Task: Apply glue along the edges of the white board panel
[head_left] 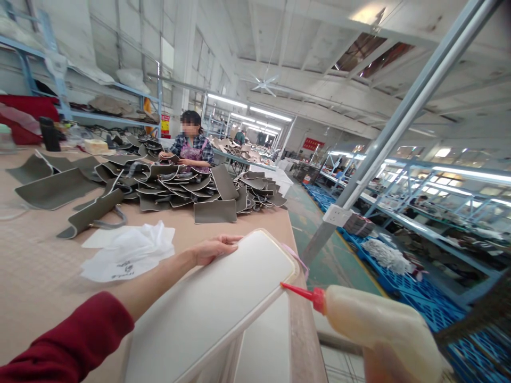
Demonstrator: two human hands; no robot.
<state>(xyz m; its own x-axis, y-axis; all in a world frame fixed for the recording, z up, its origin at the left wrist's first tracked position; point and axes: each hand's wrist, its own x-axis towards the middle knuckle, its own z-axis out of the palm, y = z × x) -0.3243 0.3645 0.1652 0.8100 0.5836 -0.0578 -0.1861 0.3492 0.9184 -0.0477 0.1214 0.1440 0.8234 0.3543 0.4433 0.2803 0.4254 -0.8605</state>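
Ahead of you, a heap of olive-grey, pale-edged sheet pieces (pixel 179 186) spreads over the tan table (pixel 35 250), with crumpled white sheeting (pixel 138 244) nearer you. Behind the heap is a co-worker (pixel 194 151) in a checked shirt. To your right, a white socket box (pixel 337 215) sits on a grey metal post (pixel 411 106), and blue plastic pallets (pixel 417 299) lie beyond.

L hand (pixel 215 251) grips far-L side of white panel (pixel 211 292), which lies nr worktable's (pixel 48 258) R edge. R hand (pixel 384 359), partly hidden, holds squeeze bottle (pixel 365 308) out past that edge; red nozzle (pixel 299 291) tip at panel's R side, contact unclear. Crumpled white sheet (pixel 138 243) L of L hand. Dk grey-green pcs (pixel 171 186) heaped twd table's far edge; co-worker (pixel 194 146) behind.
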